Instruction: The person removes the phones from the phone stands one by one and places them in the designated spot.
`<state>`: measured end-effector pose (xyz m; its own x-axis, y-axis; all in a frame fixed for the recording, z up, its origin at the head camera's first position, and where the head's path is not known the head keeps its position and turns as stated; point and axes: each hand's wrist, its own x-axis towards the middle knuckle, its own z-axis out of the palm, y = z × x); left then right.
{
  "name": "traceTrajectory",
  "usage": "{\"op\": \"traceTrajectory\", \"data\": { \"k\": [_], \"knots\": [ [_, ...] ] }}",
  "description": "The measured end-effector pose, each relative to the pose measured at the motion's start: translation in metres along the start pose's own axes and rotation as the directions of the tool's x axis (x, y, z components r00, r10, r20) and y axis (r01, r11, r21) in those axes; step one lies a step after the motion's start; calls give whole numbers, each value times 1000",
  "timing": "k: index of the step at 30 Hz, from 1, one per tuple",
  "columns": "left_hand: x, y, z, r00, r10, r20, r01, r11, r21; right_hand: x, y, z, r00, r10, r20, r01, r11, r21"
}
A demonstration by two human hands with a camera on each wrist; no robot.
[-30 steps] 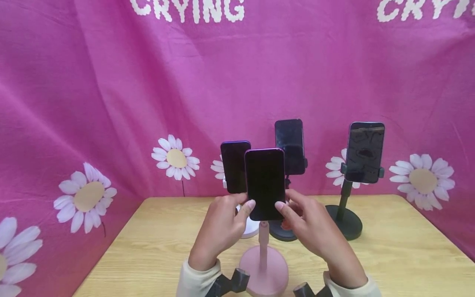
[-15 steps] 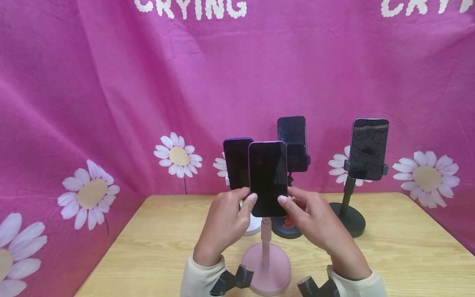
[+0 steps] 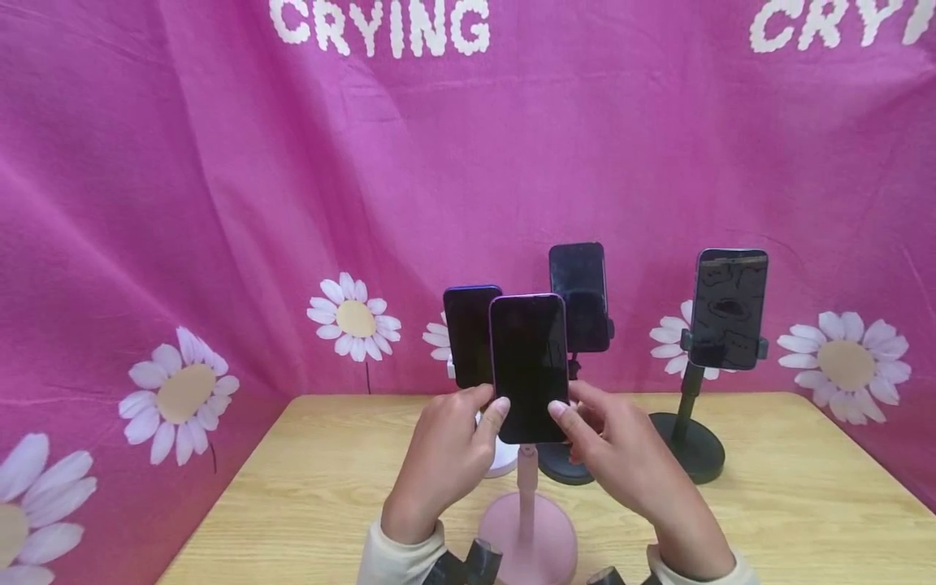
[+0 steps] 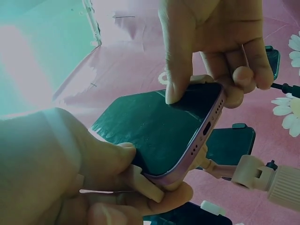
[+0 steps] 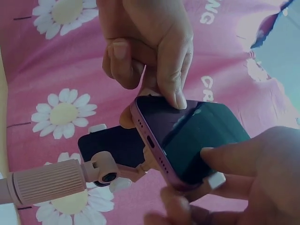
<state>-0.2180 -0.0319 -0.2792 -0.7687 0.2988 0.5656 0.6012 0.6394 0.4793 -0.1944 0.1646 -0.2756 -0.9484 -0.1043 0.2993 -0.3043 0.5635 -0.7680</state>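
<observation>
A phone [image 3: 530, 357] with a dark screen and pink-purple edge stands upright on a pink phone stand [image 3: 526, 540]. My left hand [image 3: 446, 455] pinches its lower left side, thumb on the screen and fingers behind. On the lower right side, my right hand [image 3: 621, 447] does the same. In the left wrist view, a clamp arm [image 4: 146, 185] of the stand shows by my left fingers; in the right wrist view, another clamp end [image 5: 216, 180] lies by my right fingers. Behind the phone, the stand's pivot [image 5: 104, 168] is visible. The clamp's back is mostly hidden.
Behind stand a phone [image 3: 468, 333] on a white stand [image 3: 503, 461], partly covered, and another phone [image 3: 581, 292] on a black stand [image 3: 566, 467]. At right, a further phone [image 3: 730, 309] sits on a black stand [image 3: 687, 447]. A pink flowered cloth [image 3: 468, 162] hangs behind the wooden table [image 3: 292, 487].
The head view has shifted slightly. Both hands keep their grip on the phone's lower sides, and the phone stays on the pink stand with little visible movement.
</observation>
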Motion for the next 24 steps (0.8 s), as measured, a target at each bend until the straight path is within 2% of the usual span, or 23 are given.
{"op": "traceTrajectory", "data": {
  "k": [2, 4, 6, 8, 10, 13, 15, 21, 24],
  "knots": [
    [0, -1, 0, 1000, 0, 2, 0, 1000, -2, 0, -3, 2, 999, -15, -31, 14, 999, -49],
    [2, -1, -1, 1000, 3, 5, -3, 1000, -6, 0, -6, 4, 994, -63, -94, 56, 995, -82],
    [3, 0, -2, 1000, 8, 7, -8, 1000, -8, 2, -9, 8, 975, -131, -181, 116, 989, -94],
    [4, 0, -3, 1000, 14, 9, -14, 1000, -12, 4, -13, 14, 936, -218, -276, 200, 976, -91],
    [5, 1, -5, 1000, 22, 8, -22, 1000, -5, 7, -17, 22, 886, -299, -355, 280, 954, -105],
    [5, 1, -7, 1000, 27, 2, -27, 1000, 6, 11, -23, 37, 816, -384, -432, 348, 923, -163],
    [4, 1, -7, 1000, 27, 2, -27, 1000, 9, 13, -25, 45, 788, -397, -472, 351, 918, -186],
    [0, -4, -6, 999, 47, 21, -47, 999, -13, 16, -27, 62, 748, -344, -568, 291, 938, -185],
    [0, -9, -7, 997, 54, 53, -51, 998, -48, 19, -25, 67, 714, -345, -609, 292, 938, -189]
  ]
}}
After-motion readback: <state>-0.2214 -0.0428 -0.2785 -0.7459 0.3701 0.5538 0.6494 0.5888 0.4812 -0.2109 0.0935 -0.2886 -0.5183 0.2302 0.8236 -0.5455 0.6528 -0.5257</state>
